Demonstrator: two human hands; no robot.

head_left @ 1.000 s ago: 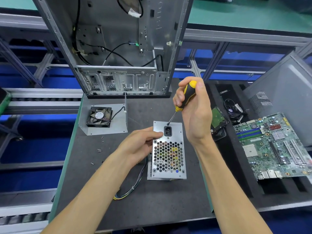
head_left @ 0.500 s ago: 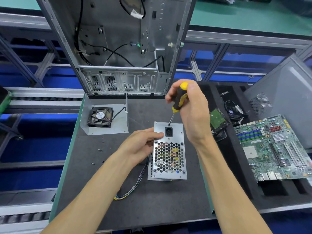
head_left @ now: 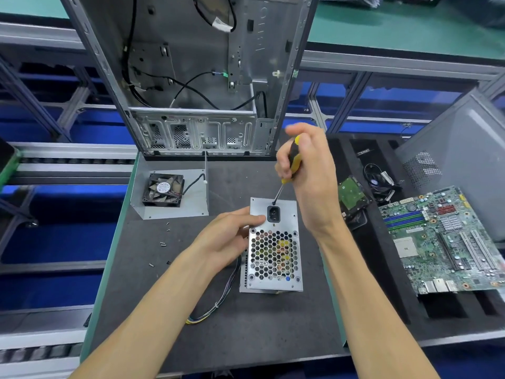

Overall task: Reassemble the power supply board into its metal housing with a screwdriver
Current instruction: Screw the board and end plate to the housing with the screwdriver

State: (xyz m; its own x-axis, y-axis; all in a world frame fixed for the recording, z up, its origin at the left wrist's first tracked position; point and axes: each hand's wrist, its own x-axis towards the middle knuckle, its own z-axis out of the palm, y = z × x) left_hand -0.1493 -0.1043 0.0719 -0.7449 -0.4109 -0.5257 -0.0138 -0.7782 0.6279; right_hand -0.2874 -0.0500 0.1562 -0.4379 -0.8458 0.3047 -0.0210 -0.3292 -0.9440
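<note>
Lying flat on the dark grey work mat (head_left: 246, 329), our power supply housing (head_left: 273, 247) is a silver metal box whose top face carries a honeycomb grille, through which yellow and orange parts of the board show. Above the grille sits a black mains socket (head_left: 273, 214). A bundle of coloured wires (head_left: 218, 305) trails out of its left side toward us. Our left hand (head_left: 226, 236) grips the housing's upper left edge, fingers curled round it and thumb laid on top beside the socket. Our right hand (head_left: 308, 181) is wrapped round the yellow-and-black handle of the screwdriver (head_left: 289, 170), which tilts down so its tip meets the housing just above the socket. Loose screws (head_left: 163, 244) lie on the mat left of the housing, near a fan (head_left: 163, 190) on a metal plate.
</note>
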